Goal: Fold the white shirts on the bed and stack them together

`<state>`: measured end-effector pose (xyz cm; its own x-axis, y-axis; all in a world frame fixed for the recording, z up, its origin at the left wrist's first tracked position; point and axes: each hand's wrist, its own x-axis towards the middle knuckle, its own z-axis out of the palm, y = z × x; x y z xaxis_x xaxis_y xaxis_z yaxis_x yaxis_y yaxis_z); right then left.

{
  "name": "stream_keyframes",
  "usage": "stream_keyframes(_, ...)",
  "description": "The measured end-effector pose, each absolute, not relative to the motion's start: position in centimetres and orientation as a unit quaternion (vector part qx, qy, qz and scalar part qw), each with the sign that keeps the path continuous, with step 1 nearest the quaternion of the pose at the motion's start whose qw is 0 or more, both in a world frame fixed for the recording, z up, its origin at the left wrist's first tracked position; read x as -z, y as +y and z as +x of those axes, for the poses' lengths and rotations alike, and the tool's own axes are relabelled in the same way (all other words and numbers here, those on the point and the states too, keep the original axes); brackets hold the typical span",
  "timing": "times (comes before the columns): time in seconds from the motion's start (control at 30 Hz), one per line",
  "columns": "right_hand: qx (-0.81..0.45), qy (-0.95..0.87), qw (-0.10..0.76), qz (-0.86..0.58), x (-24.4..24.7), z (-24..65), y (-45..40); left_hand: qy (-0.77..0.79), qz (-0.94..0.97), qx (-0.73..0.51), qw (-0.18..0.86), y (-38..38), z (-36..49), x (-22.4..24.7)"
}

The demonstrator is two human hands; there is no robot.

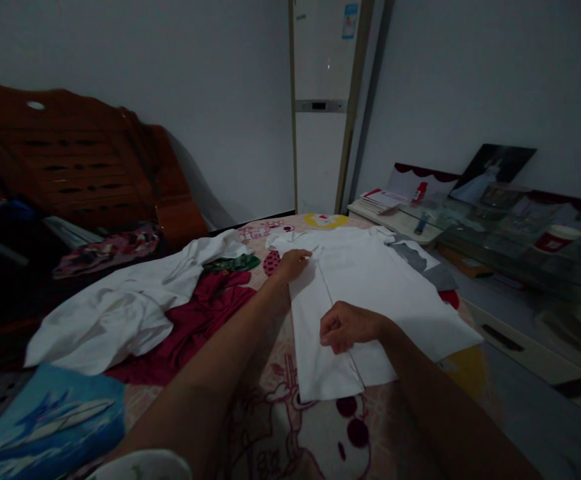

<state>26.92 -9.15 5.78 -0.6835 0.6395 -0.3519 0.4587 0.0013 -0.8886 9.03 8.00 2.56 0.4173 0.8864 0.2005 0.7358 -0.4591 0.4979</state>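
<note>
A white T-shirt (pixel 380 287) lies spread on the patterned cloth, its left side folded inward as a long strip. At the upper part of this strip, my left hand (pixel 294 265) pinches the shirt fabric near the sleeve. Lower down, my right hand (pixel 345 327) is closed with curled fingers, just over the folded strip near the hem. No raised cloth shows in the right hand's fingers; whether its underside touches the shirt is hard to tell.
Beneath everything is a pink patterned cloth (pixel 270 373). On the left lie a crumpled white garment (pixel 120 320), a dark red garment (pixel 210 307) and a blue printed fabric (pixel 55 420). A wooden chair (pixel 70 153) stands behind; a glass-topped cabinet (pixel 495 240) is at right.
</note>
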Motion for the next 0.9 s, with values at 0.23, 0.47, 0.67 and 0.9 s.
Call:
stream_keyframes(0.23,-0.588,-0.688,0.076,-0.419,-4.7,26.1,-8.9,0.432,0.893,-0.105,0.065,3.6,8.1,0.5)
stream_keyframes(0.47,-0.456,-0.65,0.24,-0.559,-4.0,27.2,-7.7,0.454,0.883,-0.115,0.042,3.9,8.2,1.2)
stream_keyframes(0.67,-0.317,-0.72,0.211,-0.58,-3.9,26.3,-7.8,0.544,0.833,-0.096,0.021,5.4,9.1,-0.6)
stream_keyframes(0.9,-0.259,-0.744,0.182,-0.589,-4.2,26.0,-7.8,0.59,0.798,-0.105,0.058,9.0,9.7,-2.4)
